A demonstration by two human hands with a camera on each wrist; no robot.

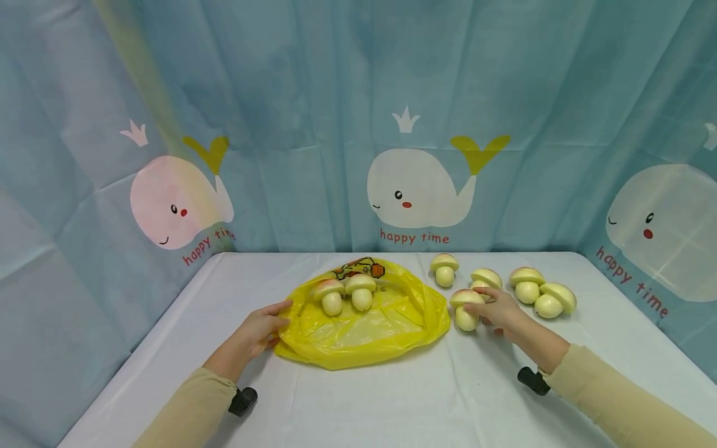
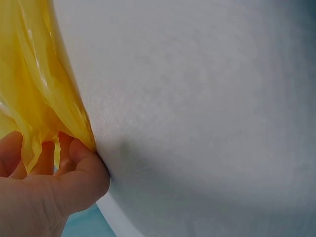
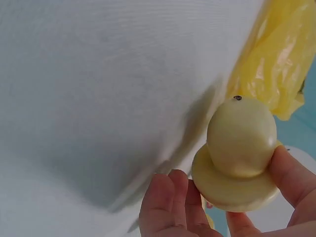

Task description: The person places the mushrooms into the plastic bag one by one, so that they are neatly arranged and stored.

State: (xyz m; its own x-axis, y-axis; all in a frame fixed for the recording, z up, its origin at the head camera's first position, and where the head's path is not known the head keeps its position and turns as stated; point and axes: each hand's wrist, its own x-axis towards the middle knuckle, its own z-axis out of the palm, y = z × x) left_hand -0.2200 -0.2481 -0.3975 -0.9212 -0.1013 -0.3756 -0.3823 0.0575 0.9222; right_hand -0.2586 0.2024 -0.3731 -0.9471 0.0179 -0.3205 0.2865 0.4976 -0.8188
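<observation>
A yellow plastic bag (image 1: 358,359) lies spread with its mouth open on the white table. Two toy mushrooms rest inside it, one mushroom (image 1: 332,303) on the left and another mushroom (image 1: 361,299) beside it. My left hand (image 1: 259,328) holds the bag's left rim, and in the left wrist view the fingers and thumb pinch the thin yellow plastic (image 2: 44,84). To the right of the bag, my right hand (image 1: 500,310) grips a pale mushroom (image 1: 466,316) by its cap. The right wrist view shows that mushroom's rounded stem (image 3: 242,136) pointing away from the palm.
Several loose mushrooms stand at the back right: one mushroom (image 1: 445,271) behind the bag's right end, one mushroom (image 1: 486,277) behind my right hand, and a touching pair (image 1: 527,284) farther right. A blue curtain (image 1: 336,124) with printed whales hangs behind the white table (image 1: 392,404).
</observation>
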